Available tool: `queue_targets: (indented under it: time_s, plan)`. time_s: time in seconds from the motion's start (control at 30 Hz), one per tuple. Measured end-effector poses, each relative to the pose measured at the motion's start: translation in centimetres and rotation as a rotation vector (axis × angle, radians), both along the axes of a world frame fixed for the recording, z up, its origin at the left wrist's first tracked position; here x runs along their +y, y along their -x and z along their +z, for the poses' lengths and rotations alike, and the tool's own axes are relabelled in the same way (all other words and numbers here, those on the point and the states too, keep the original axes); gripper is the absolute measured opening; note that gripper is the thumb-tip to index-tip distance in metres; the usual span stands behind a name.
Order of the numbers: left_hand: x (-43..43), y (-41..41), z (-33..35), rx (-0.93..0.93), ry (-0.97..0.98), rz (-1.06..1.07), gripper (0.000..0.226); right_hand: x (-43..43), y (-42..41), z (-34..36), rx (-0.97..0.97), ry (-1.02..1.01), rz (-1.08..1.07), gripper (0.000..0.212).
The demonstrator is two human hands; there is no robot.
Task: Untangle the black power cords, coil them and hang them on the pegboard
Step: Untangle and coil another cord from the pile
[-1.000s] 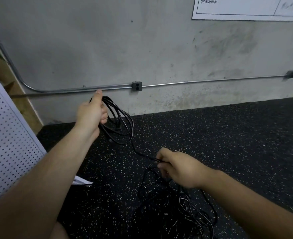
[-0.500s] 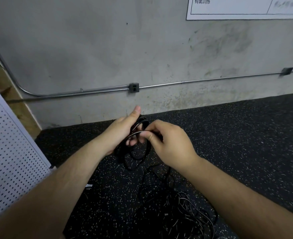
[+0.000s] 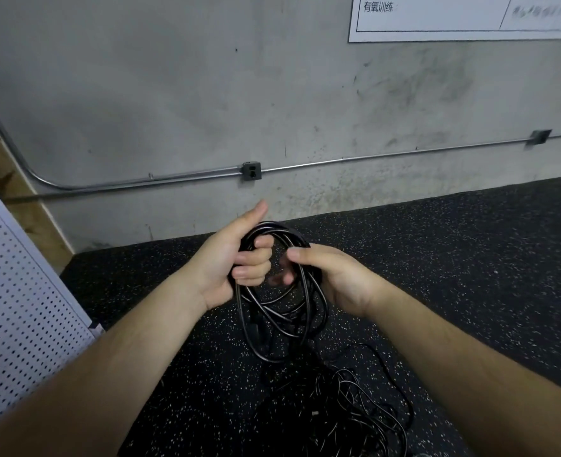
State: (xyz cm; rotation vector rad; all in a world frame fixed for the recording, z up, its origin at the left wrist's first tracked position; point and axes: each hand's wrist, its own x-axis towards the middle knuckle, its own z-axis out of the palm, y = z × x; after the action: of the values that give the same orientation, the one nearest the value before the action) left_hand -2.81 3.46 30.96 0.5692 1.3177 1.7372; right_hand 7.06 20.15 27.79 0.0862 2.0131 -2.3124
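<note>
The left hand (image 3: pixel 236 258) clenches the coil (image 3: pixel 282 311) above the floor (image 3: pixel 470 275), fingers curled round its loops; the right hand (image 3: pixel 335 278) pinches a strand on the coil's right side. Best to feed slack from the tangle (image 3: pixel 345 407) below — matching loops, no twists.

Coil of cords (image 3: pixel 282 305): black, with thin pale glints along the strands. Pile of cords (image 3: pixel 348 410): same black, same glints. Floor (image 3: pixel 437 275): black, speckled with small white and yellowish flecks. Wall (image 3: pixel 173 94): grey, mottled with darker smudges. Pegboard (image 3: pixel 18 308): white, with a regular grid of dark holes. Pipe (image 3: pixel 371 159): silver-grey. Sign (image 3: pixel 437 24): white, with black lines and lettering.
</note>
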Motion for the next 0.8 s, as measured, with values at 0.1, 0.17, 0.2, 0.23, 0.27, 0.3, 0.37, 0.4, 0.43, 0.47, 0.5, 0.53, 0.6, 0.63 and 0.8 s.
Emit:
queue_targets:
  time_s: [0.1,0.17,0.2,0.23,0.27,0.3,0.37,0.4,0.43,0.47,0.5,0.53,0.6,0.63,0.8]
  plan:
    - [0.3,0.2,0.1,-0.073,0.028,0.118,0.046,-0.2,0.0,0.2,-0.098,0.059,0.067,0.012]
    - [0.5,0.4,0.1,-0.109,0.027,0.168,0.043,-0.6,0.0,-0.3,-0.133,0.223,0.113,0.005]
    - [0.6,0.6,0.1,-0.129,0.018,0.185,0.042,-0.8,-0.1,-0.4,-0.132,0.335,0.126,0.003]
    - [0.5,0.8,0.1,-0.151,0.007,0.195,0.039,-0.9,-0.1,-0.6,-0.115,0.431,0.135,0.006]
    - [0.4,1.1,0.1,-0.166,-0.007,0.196,0.037,-1.1,-0.1,-0.7,-0.096,0.496,0.144,0.009]
    - [0.2,1.4,0.1,-0.167,-0.022,0.186,0.034,-1.3,-0.3,-0.5,-0.079,0.503,0.153,0.009]
    - [-0.2,2.0,0.1,-0.096,-0.009,0.165,0.035,-1.3,-0.4,0.4,-0.055,0.398,0.106,0.009]
    - [-0.3,2.1,0.0,-0.021,0.045,0.188,0.035,-1.2,-0.6,0.7,-0.047,0.300,0.064,0.017]
    - [-0.2,2.0,-0.1,0.091,0.127,0.245,0.034,-1.2,-0.7,1.0,-0.031,0.204,0.029,0.020]
    - [-0.1,1.8,-0.3,0.254,0.239,0.325,0.031,-1.4,-0.8,1.1,-0.009,0.135,0.003,0.018]
    - [0.0,1.6,-0.6,0.458,0.376,0.412,0.027,-1.5,-0.8,1.1,0.004,0.100,-0.021,0.014]
    - [0.2,1.4,-1.0,0.692,0.505,0.477,0.022,-1.8,-0.8,1.0,0.000,0.083,-0.037,0.012]
    - [0.6,1.2,-1.7,1.029,0.611,0.539,0.019,-2.6,-0.7,0.7,-0.029,0.060,-0.050,0.011]
    - [0.7,1.1,-1.8,1.105,0.600,0.539,0.021,-2.9,-0.7,0.6,-0.036,0.053,-0.053,0.010]
    - [0.1,2.7,-2.0,1.105,0.608,0.494,0.024,-3.1,-1.0,0.9,-0.044,-0.016,-0.005,0.019]
